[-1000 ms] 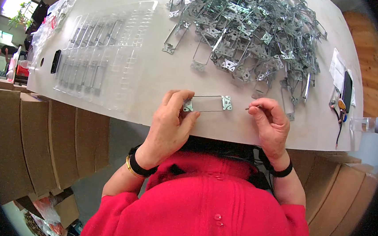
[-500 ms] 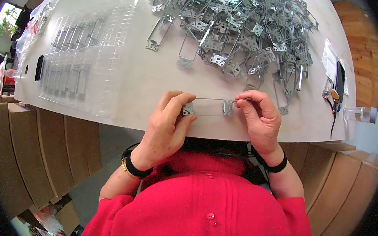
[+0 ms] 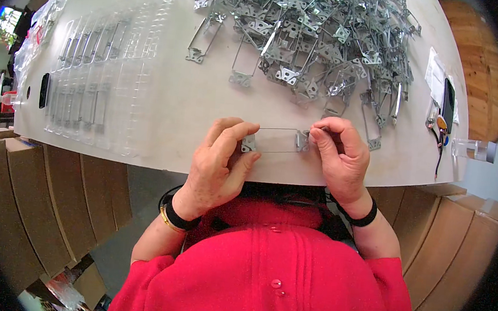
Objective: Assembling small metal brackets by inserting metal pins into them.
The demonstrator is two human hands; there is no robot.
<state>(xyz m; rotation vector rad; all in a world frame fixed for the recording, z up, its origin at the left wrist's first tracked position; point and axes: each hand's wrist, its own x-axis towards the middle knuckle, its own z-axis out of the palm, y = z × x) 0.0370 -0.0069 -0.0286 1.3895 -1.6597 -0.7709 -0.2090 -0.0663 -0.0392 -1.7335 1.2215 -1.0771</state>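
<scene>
A metal wire bracket [image 3: 302, 141], two thin parallel rods with a small pierced plate at each end, lies level between my hands just above the table's front edge. My left hand [image 3: 218, 159] pinches its left plate between thumb and fingers. At the other end, my right hand [image 3: 342, 158] has thumb and forefinger pressed together against the right plate. Whatever sits inside that right pinch is mostly hidden by the fingertips. Beyond my hands spreads a big heap of similar brackets [image 3: 304, 49].
A clear plastic tray [image 3: 132, 82] holding several brackets in two rows lies at the left. Near it is a small black object [image 3: 44, 90]. At the right are a black phone [image 3: 448, 104] and a cutter-like tool [image 3: 441, 124]. Cardboard boxes [image 3: 20, 196] stand below the table.
My right fingertips have closed in on the bracket's right plate; the thin dark piece seen at them before is now mostly hidden. The left hand keeps its pinch. The view has shifted slightly.
</scene>
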